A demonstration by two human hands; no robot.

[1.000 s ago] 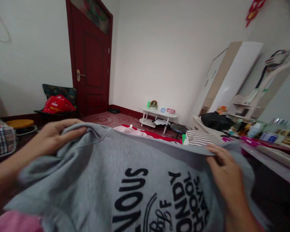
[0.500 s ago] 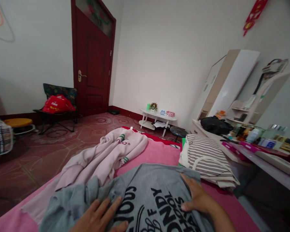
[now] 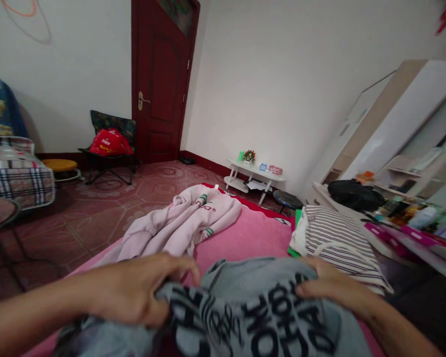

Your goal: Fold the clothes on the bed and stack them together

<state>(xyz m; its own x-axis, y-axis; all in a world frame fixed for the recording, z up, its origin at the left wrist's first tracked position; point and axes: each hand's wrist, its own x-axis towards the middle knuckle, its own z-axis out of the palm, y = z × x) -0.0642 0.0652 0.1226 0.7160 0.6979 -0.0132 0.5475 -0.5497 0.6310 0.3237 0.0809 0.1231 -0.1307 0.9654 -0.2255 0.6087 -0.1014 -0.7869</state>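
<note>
A grey T-shirt (image 3: 241,317) with black lettering lies bunched in front of me, its near part cut off by the bottom of the view. My left hand (image 3: 144,285) is closed on the shirt's left side, lifting the cloth into a fold. On the right side, my right hand (image 3: 319,282) pinches the fabric between thumb and fingers. Beyond the left hand, a pale pink sweatshirt (image 3: 163,223) with green print is spread on the pink bedcover (image 3: 245,233). To the right of the shirt rests a folded striped garment (image 3: 338,243).
A white dressing table (image 3: 321,193) with a black bag (image 3: 355,195) and bottles stands at the right. Farther back are a low white table (image 3: 254,171) and a round stool (image 3: 288,199). A folding chair (image 3: 113,119) holding a red bag (image 3: 110,142) stands near the door (image 3: 159,84).
Both hands went from lying flat on the T-shirt to gripping it. The cloth is now raised and gathered between them. My view has turned left.
</note>
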